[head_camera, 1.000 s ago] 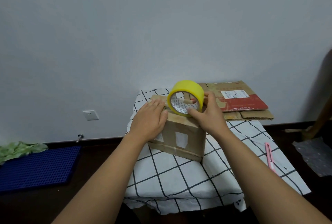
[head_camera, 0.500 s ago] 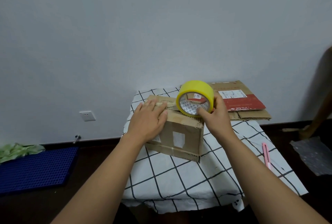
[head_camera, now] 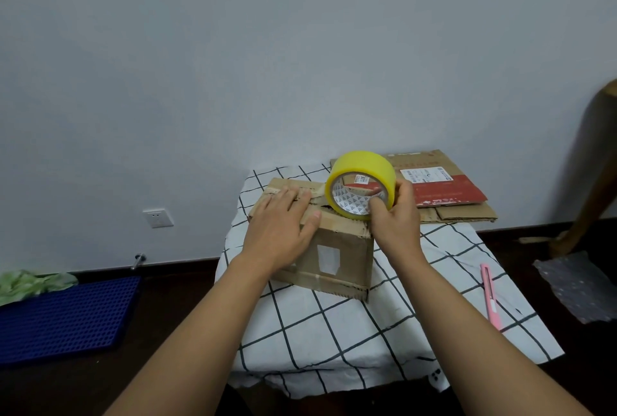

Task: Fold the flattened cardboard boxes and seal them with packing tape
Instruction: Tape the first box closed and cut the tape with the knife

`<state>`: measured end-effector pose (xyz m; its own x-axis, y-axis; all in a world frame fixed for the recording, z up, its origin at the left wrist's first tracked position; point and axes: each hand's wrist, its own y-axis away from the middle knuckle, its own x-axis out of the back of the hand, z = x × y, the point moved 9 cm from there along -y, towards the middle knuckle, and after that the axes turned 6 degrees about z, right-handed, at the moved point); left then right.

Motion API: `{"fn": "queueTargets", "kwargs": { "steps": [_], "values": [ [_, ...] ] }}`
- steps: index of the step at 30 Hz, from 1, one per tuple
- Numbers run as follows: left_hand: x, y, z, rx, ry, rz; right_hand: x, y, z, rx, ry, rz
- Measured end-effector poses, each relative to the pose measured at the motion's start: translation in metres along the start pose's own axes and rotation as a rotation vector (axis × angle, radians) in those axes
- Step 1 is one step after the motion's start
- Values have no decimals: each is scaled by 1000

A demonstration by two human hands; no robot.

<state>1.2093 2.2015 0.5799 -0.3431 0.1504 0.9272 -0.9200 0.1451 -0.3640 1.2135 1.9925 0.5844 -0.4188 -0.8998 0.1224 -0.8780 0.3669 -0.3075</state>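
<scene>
A small folded cardboard box (head_camera: 337, 258) stands on the checked tablecloth (head_camera: 350, 325). My left hand (head_camera: 283, 225) lies flat on the box's top, fingers straight, pressing the flaps and a strip of tape down. My right hand (head_camera: 394, 215) grips a yellow roll of packing tape (head_camera: 362, 182) at the box's top right edge, thumb inside the core. A strip of tape runs from the roll across the top towards my left fingers. Flattened cardboard boxes (head_camera: 444, 192) lie behind at the table's far right.
A pink utility knife (head_camera: 490, 295) lies on the cloth at the right. A blue plastic mat (head_camera: 63, 315) and green fabric (head_camera: 30, 282) are on the floor at left. Bubble wrap (head_camera: 581, 285) and a wooden leg (head_camera: 591, 175) are at right.
My right hand has drawn the tape roll to the right across the box top, away from my left hand, which stays pressed on the box.
</scene>
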Motion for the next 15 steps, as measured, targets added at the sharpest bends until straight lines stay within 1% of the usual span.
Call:
{"fn": "queueTargets", "kwargs": {
  "steps": [3, 6, 9, 13, 15],
  "values": [
    [4, -2, 8, -17, 21, 34, -4, 2, -3, 17, -5, -43],
    [1, -2, 14, -23, 69, -7, -8, 2, -2, 30, 61, -79],
    [-5, -1, 16, -20, 50, -55, -9, -1, -1, 37, 106, -82],
    [2, -4, 28, -59, 55, 16, -10, -3, -3, 47, 148, -74],
    [2, -4, 30, -59, 76, 13, -6, -6, -2, 28, 121, -45]
  ]
}}
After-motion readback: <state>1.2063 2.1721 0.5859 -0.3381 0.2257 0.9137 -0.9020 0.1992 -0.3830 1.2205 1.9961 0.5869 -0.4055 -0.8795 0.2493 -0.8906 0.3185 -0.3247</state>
